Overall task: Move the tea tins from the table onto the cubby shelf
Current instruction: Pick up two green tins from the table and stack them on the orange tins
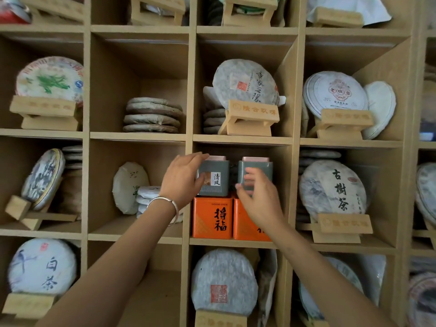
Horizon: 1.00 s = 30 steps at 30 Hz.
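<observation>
Up on the cubby shelf, a grid of pale wooden compartments, four tea tins share one middle cubby. Two orange tins stand side by side on the cubby floor, the left orange tin showing bold black characters on its flat front, the right orange tin partly hidden by an arm. Stacked on them are two grey-green tins, boxy with rounded corners and short pinkish lids. All four stand upright, long axes vertical, fronts facing outward.

The left hand, a silver bangle on its wrist, wraps the left grey-green tin: fingers curl over its top left corner and the thumb lies on its front beside the white label. The right hand is held in front of the right grey-green tin with fingers loosely spread; whether they touch it I cannot tell.

Neighbouring cubbies hold round paper-wrapped tea cakes, some propped on small wooden stands, others stacked flat.
</observation>
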Each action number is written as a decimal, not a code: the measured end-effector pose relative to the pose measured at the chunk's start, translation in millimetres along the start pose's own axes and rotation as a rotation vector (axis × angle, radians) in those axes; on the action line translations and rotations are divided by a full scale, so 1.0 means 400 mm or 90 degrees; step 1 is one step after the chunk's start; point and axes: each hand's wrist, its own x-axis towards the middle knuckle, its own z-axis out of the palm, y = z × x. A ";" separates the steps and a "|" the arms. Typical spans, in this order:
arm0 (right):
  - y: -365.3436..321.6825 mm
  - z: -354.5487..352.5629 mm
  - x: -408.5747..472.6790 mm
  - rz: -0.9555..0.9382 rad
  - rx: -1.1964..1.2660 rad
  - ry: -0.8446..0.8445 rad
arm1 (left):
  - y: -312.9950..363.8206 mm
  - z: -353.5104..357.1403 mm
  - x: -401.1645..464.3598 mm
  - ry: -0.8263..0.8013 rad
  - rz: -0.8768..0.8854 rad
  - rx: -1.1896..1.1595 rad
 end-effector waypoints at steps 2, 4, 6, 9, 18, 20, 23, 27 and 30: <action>-0.019 0.042 0.007 0.016 -0.018 -0.038 | -0.001 0.007 0.012 -0.039 0.002 0.027; -0.034 0.075 0.013 0.020 -0.039 -0.055 | -0.001 0.014 0.021 -0.049 0.008 0.047; -0.042 0.095 0.015 0.027 -0.065 -0.054 | 0.000 0.020 0.027 -0.044 0.023 0.068; -0.052 0.112 0.019 0.039 -0.109 -0.046 | 0.002 0.024 0.038 -0.045 0.021 0.090; -0.055 0.122 0.029 0.102 -0.143 -0.064 | -0.002 0.031 0.062 -0.072 0.030 0.112; -0.055 0.122 0.034 0.105 -0.155 -0.063 | -0.002 0.033 0.065 -0.074 0.032 0.116; -0.057 0.124 0.037 0.111 -0.179 -0.071 | -0.002 0.037 0.065 -0.077 0.031 0.118; -0.061 0.128 0.038 0.114 -0.199 -0.080 | -0.003 0.040 0.067 -0.079 0.034 0.124; -0.066 0.128 0.045 0.118 -0.210 -0.081 | -0.005 0.039 0.068 -0.079 0.043 0.127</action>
